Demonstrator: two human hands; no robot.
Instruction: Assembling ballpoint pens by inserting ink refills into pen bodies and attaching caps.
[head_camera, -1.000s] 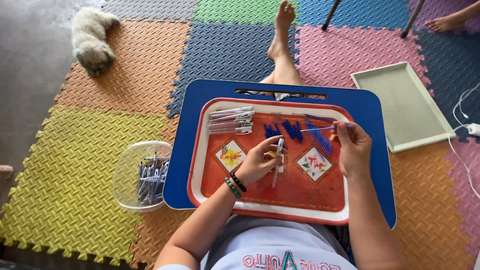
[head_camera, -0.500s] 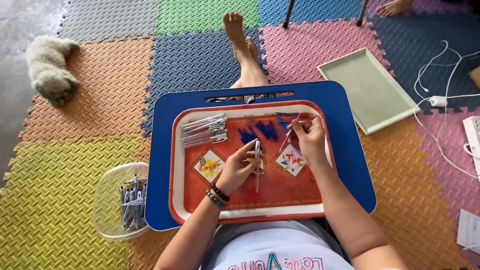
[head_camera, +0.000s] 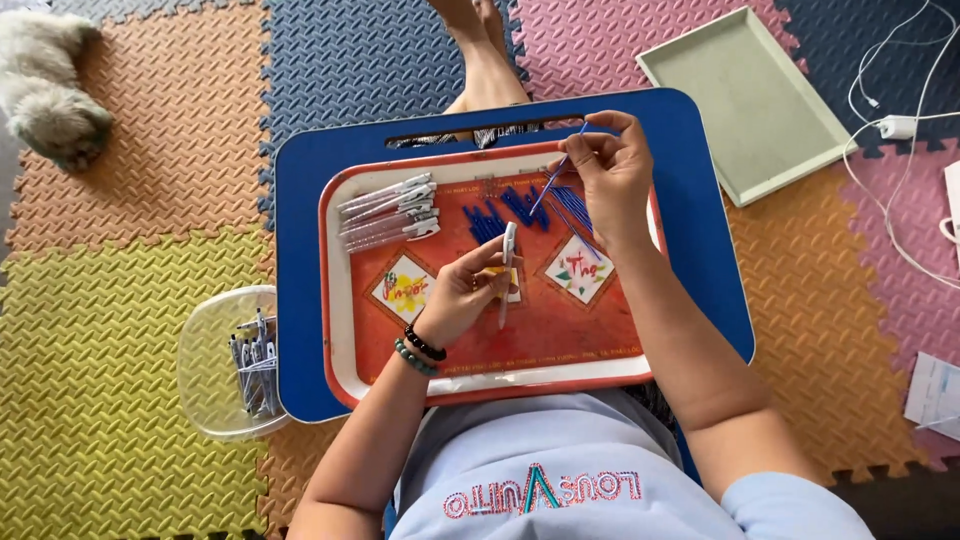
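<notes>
A person's left hand (head_camera: 462, 290) pinches a white pen barrel (head_camera: 507, 270) between thumb and fingers, holding it nearly upright over the middle of a red tray (head_camera: 560, 345), while the right hand (head_camera: 610, 170) grips a thin blue refill (head_camera: 556, 172) by its upper end near the tray's far edge, the refill slanting down toward the left. Both hands are closed on what they hold. Just below the right hand a loose pile of blue refills (head_camera: 525, 208) lies on the tray, and a row of empty white barrels (head_camera: 390, 212) sits in the tray's far left corner, well apart from the pile. The tray rests on a blue lap desk (head_camera: 700, 260) across the seated person's legs. A clear plastic container (head_camera: 215, 365) with finished pens (head_camera: 255, 360) stands on the floor just beside the desk's left edge. A pale green tray (head_camera: 745, 100) lies on the coloured foam mats (head_camera: 110, 330) to the right, near a white cable (head_camera: 900, 125). A small light-furred dog (head_camera: 45, 95) lies at upper left.
</notes>
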